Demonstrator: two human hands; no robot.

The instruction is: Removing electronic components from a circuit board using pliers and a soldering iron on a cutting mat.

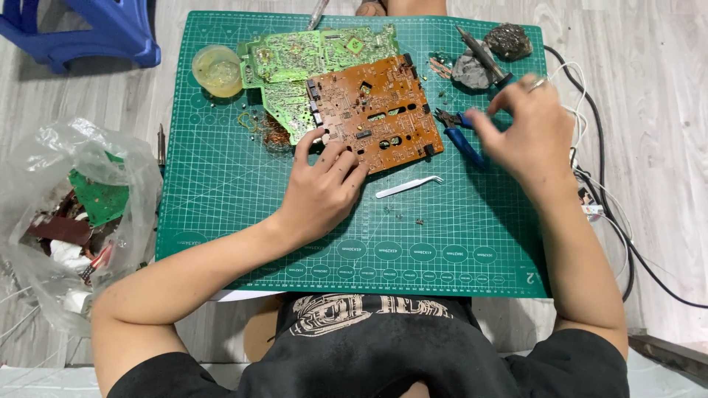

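Observation:
An orange circuit board (383, 103) lies on a green cutting mat (221, 191), partly over a green circuit board (295, 59). My left hand (321, 188) rests on the orange board's near left corner, fingers spread on top and thumb at its edge. My right hand (527, 129), blurred, hovers at the mat's right side. Its fingertips are at the blue-handled cutters (461, 140) lying beside the board, and I cannot see a grip on them. Silver tweezers (408, 186) lie just below the board, between my hands.
A soldering iron (479, 51) lies at the back right near a grey lump (468, 72) and a dark lump (509, 40). A yellow tub (217, 70) sits back left. A plastic bag of scrap boards (74, 214), a blue stool (88, 29) and cables (605, 184) surround the mat.

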